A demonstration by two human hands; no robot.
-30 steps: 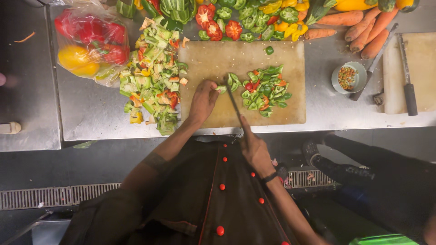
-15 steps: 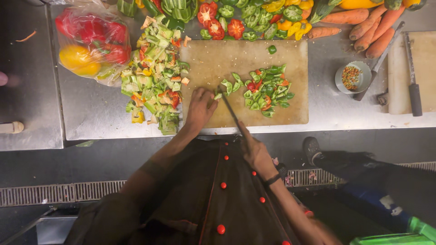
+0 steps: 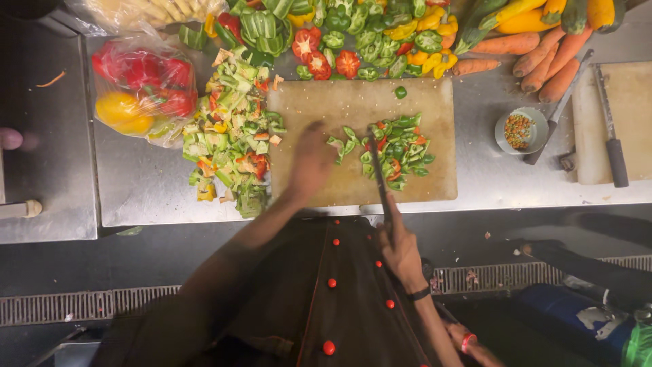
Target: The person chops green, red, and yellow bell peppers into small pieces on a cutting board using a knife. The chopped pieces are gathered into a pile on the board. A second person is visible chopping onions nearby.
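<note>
Down on the steel counter [image 3: 142, 190], a wooden cutting board [image 3: 353, 102] carries a loose heap of chopped green and red pepper pieces [image 3: 401, 149] toward its right half. The right hand [image 3: 401, 248] sits just off the board's near edge, clenched around the handle of a knife [image 3: 379, 170] whose dark blade reaches up over the board and into the left side of the heap. The left hand [image 3: 309, 160] is blurred over the middle of the board, just left of the chopped pieces; whether its fingers are curled or flat cannot be told, and it grasps nothing that can be seen. Beside the board's left edge lies a pile of vegetable trimmings [image 3: 227, 146], and further left a clear plastic bag of red and yellow peppers [image 3: 139, 88]. Halved peppers [image 3: 353, 41] in green, red and yellow line the far side of the counter, with carrots [image 3: 536, 58] to their right. A small bowl [image 3: 519, 130] stands right of the board, near a second knife [image 3: 611, 129] resting on another cutting board.
</note>
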